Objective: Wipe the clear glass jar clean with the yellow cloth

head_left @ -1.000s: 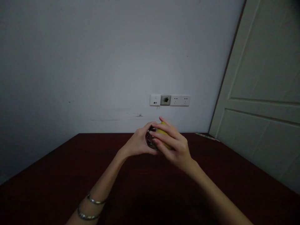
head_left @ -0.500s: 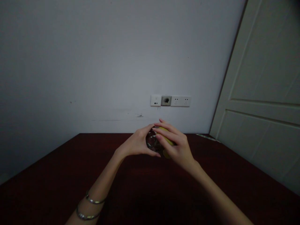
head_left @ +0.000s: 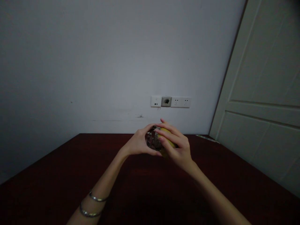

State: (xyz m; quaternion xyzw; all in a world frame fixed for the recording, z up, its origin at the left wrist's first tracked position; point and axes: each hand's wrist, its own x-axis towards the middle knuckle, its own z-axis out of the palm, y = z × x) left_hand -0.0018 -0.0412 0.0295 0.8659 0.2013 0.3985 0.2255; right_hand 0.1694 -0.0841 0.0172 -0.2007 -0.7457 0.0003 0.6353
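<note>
Dim room, head view: a pale grey wall point(head_left: 105, 62) fills the background, with a row of white sockets point(head_left: 170, 102) low on it and a panelled door point(head_left: 264, 93) leaning in from the right; a dark red-brown worktop point(head_left: 58, 175) runs from the near edge to the wall, and a thin pale strip point(head_left: 207, 137) lies at its far right corner beside the door. Both forearms reach from the near edge toward the middle of the far edge; two metal bangles point(head_left: 92, 204) circle the left wrist. The left hand point(head_left: 138, 144) and the right hand point(head_left: 179, 149) meet above the far middle of the worktop, raised clear of it. The left grip is curled closed, thumb beneath and fingers above, around a shiny metallic piece point(head_left: 152, 140); its exact form is too dark and small to tell. The right grip is closed over a yellow object point(head_left: 172, 144), fingers laid across its top and reaching onto the metallic piece, with yellow showing between and below them. Metallic piece and yellow object sit pressed together between the two hands, the metal on the left, the yellow on the right.
</note>
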